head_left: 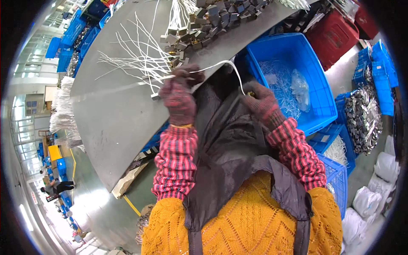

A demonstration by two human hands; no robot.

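Note:
A white wire (228, 61) arches between my two gloved hands. My left hand (180, 95) is closed on it over the table's edge, beside a spread of white wires (138, 59). The fingers of my right hand (261, 104) pinch its other end, where a small brass-coloured bit shows; the detail there is blurred. Small metal blocks (216, 21) lie heaped beyond my left hand on the grey table (110, 127). Some of the spread wires run up to blocks at the heap's near end.
At my right stands a blue bin (321, 93) with thin clear strands and a plastic bag inside. Red containers (333, 36) and a pile of metal parts (363, 121) lie farther right. Bundled white wires (66, 110) hang past the table's left side.

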